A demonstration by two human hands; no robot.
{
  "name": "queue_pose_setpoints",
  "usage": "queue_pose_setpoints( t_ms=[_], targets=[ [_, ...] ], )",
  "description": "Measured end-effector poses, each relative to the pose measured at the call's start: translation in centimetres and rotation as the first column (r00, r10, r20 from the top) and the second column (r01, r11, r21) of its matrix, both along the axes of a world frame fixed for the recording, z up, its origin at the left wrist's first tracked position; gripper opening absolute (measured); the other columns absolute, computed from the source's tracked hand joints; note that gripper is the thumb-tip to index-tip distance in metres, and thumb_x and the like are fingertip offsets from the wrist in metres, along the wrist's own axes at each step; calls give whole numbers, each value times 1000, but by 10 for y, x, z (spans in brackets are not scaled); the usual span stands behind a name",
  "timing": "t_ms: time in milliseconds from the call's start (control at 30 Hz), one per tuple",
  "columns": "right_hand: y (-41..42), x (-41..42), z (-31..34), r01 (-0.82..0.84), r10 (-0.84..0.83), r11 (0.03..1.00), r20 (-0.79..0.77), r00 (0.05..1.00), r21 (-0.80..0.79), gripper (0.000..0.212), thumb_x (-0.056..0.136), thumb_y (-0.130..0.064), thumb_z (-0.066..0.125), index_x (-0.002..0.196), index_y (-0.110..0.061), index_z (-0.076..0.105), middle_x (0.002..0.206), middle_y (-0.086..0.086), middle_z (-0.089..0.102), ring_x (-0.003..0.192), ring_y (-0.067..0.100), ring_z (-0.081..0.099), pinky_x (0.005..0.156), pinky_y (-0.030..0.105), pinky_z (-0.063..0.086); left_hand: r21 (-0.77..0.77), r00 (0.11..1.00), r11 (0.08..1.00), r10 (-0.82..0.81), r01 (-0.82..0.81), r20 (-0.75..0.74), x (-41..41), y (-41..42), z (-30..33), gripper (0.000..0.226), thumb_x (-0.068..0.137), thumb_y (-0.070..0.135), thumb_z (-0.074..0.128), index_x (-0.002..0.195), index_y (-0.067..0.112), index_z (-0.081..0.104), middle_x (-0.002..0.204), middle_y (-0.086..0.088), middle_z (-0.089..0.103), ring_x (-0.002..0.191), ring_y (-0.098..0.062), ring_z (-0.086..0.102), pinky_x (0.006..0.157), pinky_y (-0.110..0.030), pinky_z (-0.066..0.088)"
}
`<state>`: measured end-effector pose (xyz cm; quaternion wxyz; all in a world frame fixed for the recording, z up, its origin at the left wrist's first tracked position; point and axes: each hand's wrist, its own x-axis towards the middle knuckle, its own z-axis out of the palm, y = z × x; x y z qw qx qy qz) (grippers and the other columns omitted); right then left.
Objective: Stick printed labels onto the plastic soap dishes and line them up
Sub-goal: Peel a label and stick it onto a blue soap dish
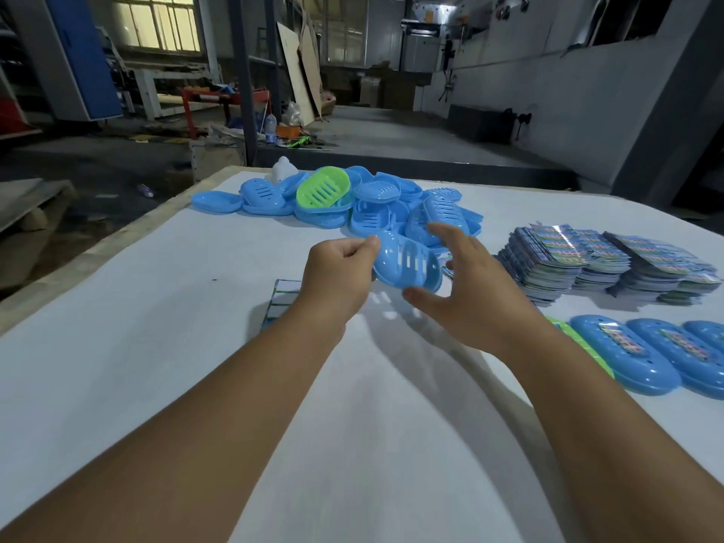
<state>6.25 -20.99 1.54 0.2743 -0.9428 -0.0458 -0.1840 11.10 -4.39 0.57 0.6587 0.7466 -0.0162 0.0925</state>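
Above the white table (156, 346), the left hand (337, 276) pinches one blue soap dish (407, 264) by its rim, slots facing the viewer, long axis running left-far to right-near. Beside the dish, the right hand (466, 291) hovers spread open, holding nothing. Behind it lies a heap of blue dishes (391, 209) with one green dish (323, 188). Right of it: label stacks (607, 264) and three labelled dishes (646, 354) in a row. Concrete workshop floor beyond.
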Motion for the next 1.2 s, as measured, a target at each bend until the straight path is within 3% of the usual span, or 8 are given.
queue_pose_setpoints(
  t_ms=[267, 433, 533, 600, 700, 833, 1033, 1200],
  targets=[
    [-1, 1, 0, -144, 144, 990, -45, 989, -6, 55, 88, -51, 70, 138, -45, 49, 132, -16, 52, 110, 3, 47, 90, 22, 34, -333, 941, 942, -141, 32, -306, -12, 5, 12, 24, 98, 24, 63, 81, 8, 69, 51, 3, 55, 49, -11, 48, 46, -18, 36],
    [-2, 6, -3, -187, 188, 982, -106, 976, 23, 53, 90, -49, 68, 139, -40, 50, 132, -15, 56, 108, 7, 52, 87, 22, 37, -363, 913, 929, -202, 65, -354, -13, 9, 17, 18, 98, 22, 63, 87, 9, 65, 64, -1, 58, 46, -7, 52, 44, -15, 38],
    [-2, 6, -3, -201, 202, 979, -126, 971, 16, 52, 89, -50, 69, 137, -41, 50, 132, -13, 56, 112, 10, 54, 90, 25, 40, 193, 975, 977, -52, 94, -214, -13, 23, 19, 30, 96, 36, 61, 80, 13, 71, 69, -1, 67, 63, -17, 61, 60, -28, 49],
    [-2, 5, -5, -193, 184, 980, -155, 971, -41, 51, 88, -52, 69, 135, -46, 50, 127, -13, 58, 108, 11, 55, 85, 27, 41, 624, 994, 774, 81, -109, 73, -13, 33, 20, 29, 96, 39, 58, 90, 17, 75, 90, -3, 73, 85, -23, 65, 78, -35, 52],
    [-1, 3, -8, -199, 165, 971, -227, 960, -132, 50, 88, -55, 68, 134, -48, 48, 125, -12, 58, 107, 12, 55, 84, 30, 42, 789, 945, 521, 167, -326, 281, -14, 54, 26, 29, 97, 39, 56, 107, 17, 71, 106, -6, 67, 92, -22, 56, 78, -33, 42],
    [0, 2, -6, -193, 134, 962, -282, 950, -194, 50, 88, -59, 64, 134, -49, 47, 121, -13, 57, 102, 13, 55, 81, 31, 42, 932, 982, 354, 190, -80, 12, -17, 75, 20, 50, 85, 58, 65, 115, 19, 60, 115, -5, 63, 102, -25, 57, 75, -32, 41],
    [6, -2, -7, -186, 123, 956, -268, 956, -227, 59, 85, -64, 64, 139, -46, 44, 116, -18, 52, 102, 11, 52, 84, 29, 40, 878, 982, 474, 133, 58, -136, -18, 76, 24, 68, 74, 52, 81, 127, 18, 56, 122, -1, 62, 107, -20, 59, 76, -29, 43],
    [8, -3, -6, -176, 110, 957, -273, 956, -229, 60, 83, -65, 64, 137, -48, 43, 118, -16, 53, 100, 12, 52, 81, 30, 40, 690, 954, 715, 117, 111, -275, -12, 81, 24, 81, 66, 37, 92, 134, 20, 53, 126, -3, 59, 97, -15, 60, 77, -30, 49]
  ],
)
